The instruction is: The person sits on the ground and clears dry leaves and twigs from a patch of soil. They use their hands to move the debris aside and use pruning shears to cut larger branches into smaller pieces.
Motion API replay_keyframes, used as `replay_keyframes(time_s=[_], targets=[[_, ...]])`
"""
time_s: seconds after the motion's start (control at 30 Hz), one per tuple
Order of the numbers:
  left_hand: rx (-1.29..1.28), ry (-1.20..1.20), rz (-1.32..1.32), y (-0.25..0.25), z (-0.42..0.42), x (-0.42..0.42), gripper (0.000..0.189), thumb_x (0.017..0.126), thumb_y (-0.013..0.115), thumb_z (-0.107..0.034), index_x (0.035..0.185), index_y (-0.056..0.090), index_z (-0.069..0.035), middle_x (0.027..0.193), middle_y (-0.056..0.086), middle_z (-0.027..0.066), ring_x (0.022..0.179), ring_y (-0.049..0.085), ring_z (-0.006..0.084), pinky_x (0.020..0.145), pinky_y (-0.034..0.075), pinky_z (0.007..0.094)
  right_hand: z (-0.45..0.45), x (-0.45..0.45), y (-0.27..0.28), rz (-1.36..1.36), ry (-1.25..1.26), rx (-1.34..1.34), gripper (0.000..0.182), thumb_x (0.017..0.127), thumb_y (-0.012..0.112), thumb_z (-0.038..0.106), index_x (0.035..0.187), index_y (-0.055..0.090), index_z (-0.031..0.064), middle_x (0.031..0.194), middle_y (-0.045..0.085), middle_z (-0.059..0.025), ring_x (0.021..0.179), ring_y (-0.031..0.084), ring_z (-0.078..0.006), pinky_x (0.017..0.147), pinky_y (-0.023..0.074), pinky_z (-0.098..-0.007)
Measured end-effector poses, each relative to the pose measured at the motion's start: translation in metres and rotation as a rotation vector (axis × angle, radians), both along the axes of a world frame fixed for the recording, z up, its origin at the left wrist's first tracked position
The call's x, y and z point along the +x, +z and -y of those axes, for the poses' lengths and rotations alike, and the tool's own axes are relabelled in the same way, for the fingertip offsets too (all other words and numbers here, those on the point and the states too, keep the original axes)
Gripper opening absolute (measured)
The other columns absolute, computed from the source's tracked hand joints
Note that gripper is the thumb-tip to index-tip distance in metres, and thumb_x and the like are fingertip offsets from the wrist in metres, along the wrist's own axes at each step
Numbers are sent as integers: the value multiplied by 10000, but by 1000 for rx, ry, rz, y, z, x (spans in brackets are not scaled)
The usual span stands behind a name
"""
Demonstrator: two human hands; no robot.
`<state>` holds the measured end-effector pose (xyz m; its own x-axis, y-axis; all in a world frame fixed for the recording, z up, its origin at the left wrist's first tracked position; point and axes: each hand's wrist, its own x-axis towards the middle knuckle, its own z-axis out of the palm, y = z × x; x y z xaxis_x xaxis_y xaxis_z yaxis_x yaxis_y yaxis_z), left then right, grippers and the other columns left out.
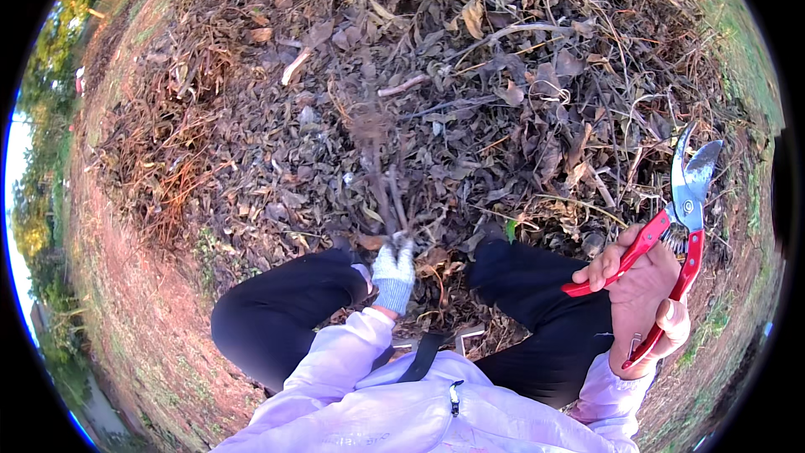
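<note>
Between the person's knees, my left hand [394, 270], in a grey knitted glove, grips the lower ends of thin brown twigs [395, 198]. The twigs' upper part is blurred over the leaf litter. At the right, my bare right hand [644, 292] holds red-handled bypass pruning shears [688, 206]. Their blades stand apart and point up and away, with the spring showing between the handles. The palm faces up, fingers curled on one handle and the thumb on the other.
A broad heap of dry leaves [302, 157] and twigs lies before the knees. Short cut sticks [404, 85] and a longer branch [516, 29] rest on it. Reddish bare soil [132, 302] borders the left side, with trees [38, 201] beyond; grass [736, 31] borders the right.
</note>
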<state>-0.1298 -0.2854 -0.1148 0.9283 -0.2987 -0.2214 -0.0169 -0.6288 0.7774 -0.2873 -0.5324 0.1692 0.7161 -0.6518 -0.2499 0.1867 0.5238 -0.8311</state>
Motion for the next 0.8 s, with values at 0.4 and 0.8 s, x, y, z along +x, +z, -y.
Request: replay_keyframes(time_s=[0.4,0.8], targets=[[106,305,-482,-89,-44,32,350,871,654,-317,1066,666,-27,894,690,85,779,609,218,745,459,329,-9,15,0,-21,85,-32,850,617,738,407,1202,413,-118,887,535,-185,806,580,-310,843,495,-465],[-155,241,-298,-69,-18,61,265,868,601,-270,946,681,-30,823,685,148,764,644,318,704,477,386,-13,15,-2,47,125,-176,789,737,678,431,1225,397,-122,951,534,-193,863,569,-304,858,475,-470]])
